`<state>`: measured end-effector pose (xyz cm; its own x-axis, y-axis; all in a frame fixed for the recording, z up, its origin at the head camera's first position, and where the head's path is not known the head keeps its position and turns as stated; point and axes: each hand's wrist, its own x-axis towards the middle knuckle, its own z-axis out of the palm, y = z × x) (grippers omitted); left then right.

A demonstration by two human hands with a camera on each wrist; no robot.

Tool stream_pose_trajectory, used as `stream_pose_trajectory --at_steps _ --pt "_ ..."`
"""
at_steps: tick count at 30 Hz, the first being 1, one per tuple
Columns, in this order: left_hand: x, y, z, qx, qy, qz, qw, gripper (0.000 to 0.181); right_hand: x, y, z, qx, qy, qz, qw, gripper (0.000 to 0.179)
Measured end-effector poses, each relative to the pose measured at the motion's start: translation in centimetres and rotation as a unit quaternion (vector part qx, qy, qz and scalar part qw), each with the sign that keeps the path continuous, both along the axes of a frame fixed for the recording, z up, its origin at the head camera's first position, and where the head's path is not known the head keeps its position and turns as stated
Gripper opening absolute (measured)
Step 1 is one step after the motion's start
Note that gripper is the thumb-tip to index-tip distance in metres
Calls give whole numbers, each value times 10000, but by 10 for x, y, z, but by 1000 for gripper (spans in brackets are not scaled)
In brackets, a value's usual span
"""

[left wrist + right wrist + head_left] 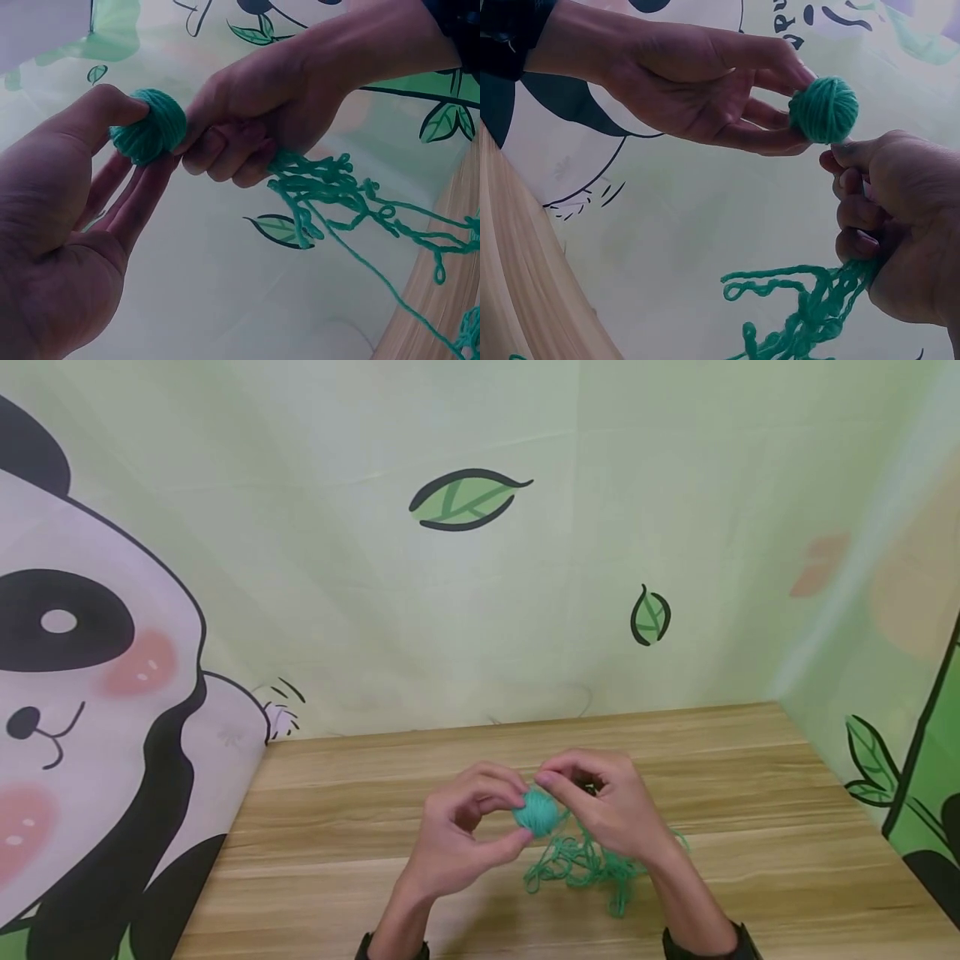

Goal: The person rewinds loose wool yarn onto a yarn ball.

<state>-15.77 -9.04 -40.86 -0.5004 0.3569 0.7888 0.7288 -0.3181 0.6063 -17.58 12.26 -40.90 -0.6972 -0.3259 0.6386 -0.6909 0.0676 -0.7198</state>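
Tabletop lies beneath the work. Looped loose yarn, clamped in the right hand's curled fingers, could knot if tugged. Yarn ball, pinched between the left hand's thumb and fingers, could drop should that grip slacken.

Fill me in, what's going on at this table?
A person is handling green yarn with two bare hands. The left hand pinches a small wound ball of yarn, held up off the wooden table. The right hand is right beside the ball, gripping loose yarn, which hangs from it in tangled loops and strands. So at this moment, part of the yarn is wound up and part is loose.
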Motion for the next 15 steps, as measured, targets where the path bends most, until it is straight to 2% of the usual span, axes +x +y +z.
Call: stream_pose_trajectory --at_steps 6,10,15 --pt "-7 -1 -10 229 -14 64 9997 35 -1 -2 -1 201 -302 138 9992 21" --pt "-7 -1 -12 350 -88 176 9992 35 -2 -2 1 396 -430 298 9978 20" --pt "-8 -2 -12 485 -132 320 9982 36 -6 -2 -3 653 -395 445 9961 20"
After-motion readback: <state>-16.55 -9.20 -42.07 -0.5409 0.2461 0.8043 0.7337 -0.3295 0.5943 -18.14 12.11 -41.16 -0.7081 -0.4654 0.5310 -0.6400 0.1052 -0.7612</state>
